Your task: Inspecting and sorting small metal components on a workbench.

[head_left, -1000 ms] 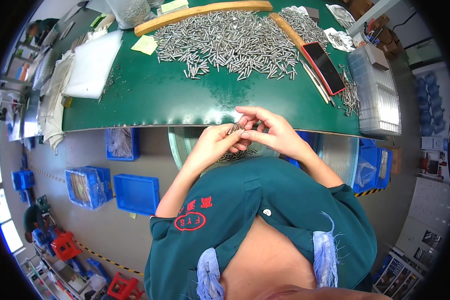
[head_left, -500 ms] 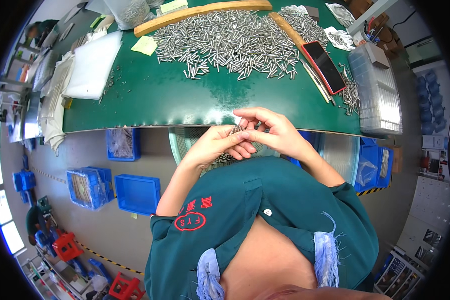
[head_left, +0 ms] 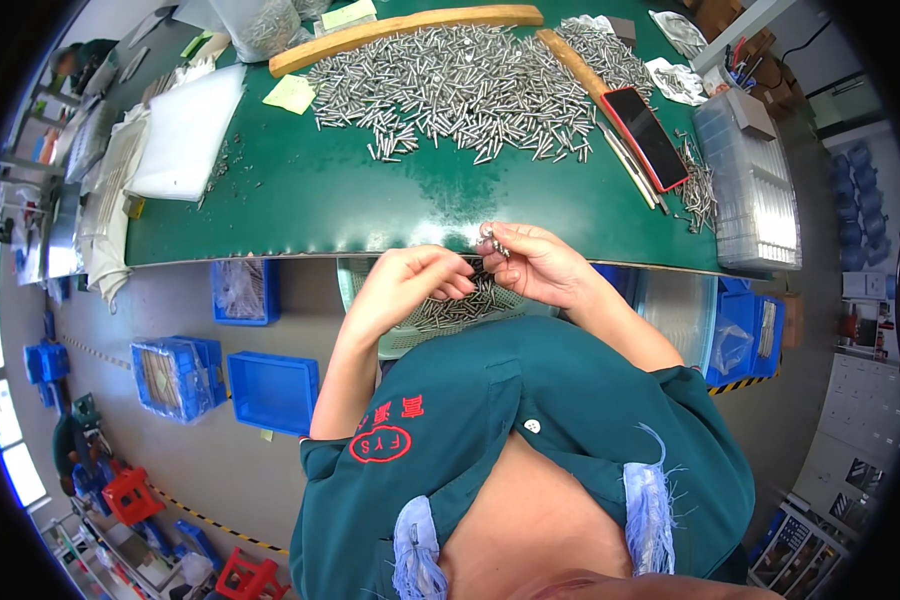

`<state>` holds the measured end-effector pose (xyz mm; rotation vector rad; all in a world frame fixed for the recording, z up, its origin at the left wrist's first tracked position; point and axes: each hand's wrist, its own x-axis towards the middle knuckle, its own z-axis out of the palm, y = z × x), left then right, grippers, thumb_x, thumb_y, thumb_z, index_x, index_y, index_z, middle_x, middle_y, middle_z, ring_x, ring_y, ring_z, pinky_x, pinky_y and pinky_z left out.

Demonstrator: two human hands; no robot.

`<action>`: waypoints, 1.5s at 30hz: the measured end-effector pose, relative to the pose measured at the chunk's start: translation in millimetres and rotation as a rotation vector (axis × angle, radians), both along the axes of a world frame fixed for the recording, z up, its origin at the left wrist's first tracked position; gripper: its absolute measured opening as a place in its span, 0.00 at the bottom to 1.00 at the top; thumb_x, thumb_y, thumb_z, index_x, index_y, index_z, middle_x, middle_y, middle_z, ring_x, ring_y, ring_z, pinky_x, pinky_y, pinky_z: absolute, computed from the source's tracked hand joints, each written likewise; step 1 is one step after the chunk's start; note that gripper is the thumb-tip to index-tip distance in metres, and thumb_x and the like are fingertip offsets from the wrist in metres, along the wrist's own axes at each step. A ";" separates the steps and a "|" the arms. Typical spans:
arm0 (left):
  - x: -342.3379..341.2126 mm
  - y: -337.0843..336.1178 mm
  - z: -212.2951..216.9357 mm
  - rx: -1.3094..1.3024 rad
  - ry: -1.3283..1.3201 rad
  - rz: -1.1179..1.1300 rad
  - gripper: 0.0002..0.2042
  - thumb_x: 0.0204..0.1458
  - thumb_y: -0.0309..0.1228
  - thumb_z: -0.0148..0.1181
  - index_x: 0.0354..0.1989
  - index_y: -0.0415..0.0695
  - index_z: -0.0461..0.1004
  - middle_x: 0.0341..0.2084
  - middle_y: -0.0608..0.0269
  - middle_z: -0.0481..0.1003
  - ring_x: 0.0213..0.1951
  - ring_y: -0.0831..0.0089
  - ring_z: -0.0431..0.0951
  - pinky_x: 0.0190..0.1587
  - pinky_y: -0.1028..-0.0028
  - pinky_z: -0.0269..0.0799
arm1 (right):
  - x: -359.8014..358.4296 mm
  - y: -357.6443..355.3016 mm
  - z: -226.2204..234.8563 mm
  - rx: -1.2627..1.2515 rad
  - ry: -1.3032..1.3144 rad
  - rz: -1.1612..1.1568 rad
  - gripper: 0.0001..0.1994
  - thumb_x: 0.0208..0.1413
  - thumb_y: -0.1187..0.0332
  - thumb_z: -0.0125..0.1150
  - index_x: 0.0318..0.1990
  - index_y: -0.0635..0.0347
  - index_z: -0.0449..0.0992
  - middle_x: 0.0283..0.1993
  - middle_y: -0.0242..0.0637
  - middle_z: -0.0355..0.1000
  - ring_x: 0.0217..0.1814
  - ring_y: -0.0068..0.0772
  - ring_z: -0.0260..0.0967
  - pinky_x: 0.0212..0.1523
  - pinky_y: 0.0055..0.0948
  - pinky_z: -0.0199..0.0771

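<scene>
My right hand [head_left: 540, 265] is closed round a small bunch of metal pins [head_left: 494, 241], whose shiny ends poke out between thumb and fingers at the table's front edge. Just to its left is my left hand [head_left: 410, 285], apart from it, with fingers curled in; whatever may be inside them is hidden. Below both hands, a pale green mesh basket [head_left: 395, 345] holds many dark metal pins [head_left: 460, 308]. A broad heap of silvery pins [head_left: 460, 85] covers the far middle of the green table [head_left: 320, 215].
Wooden bars [head_left: 410, 22] border the heap. On the right lie a red-edged phone [head_left: 645, 138], thin rods [head_left: 627, 165], loose pins [head_left: 698, 185] and stacked clear plastic trays [head_left: 750, 190]. White foam sheets [head_left: 185, 135] lie at left. Blue bins [head_left: 273, 390] stand on the floor.
My hands have parted: the left moved left and down, the right keeps the bunch of pins and lifts it slightly. More of the basket's pins now show between them.
</scene>
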<state>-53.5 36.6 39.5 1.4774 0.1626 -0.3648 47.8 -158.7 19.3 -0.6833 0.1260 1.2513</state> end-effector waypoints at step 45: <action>92.2 30.5 -38.2 1.385 -0.570 0.322 0.11 0.47 0.27 0.61 0.41 0.44 0.76 0.34 0.58 0.73 0.39 0.58 0.73 0.42 0.63 0.69 | 26.4 -9.3 4.7 -0.398 -1.176 -0.001 0.10 0.57 0.64 0.60 0.39 0.63 0.78 0.30 0.26 0.73 0.31 0.14 0.65 0.32 0.19 0.67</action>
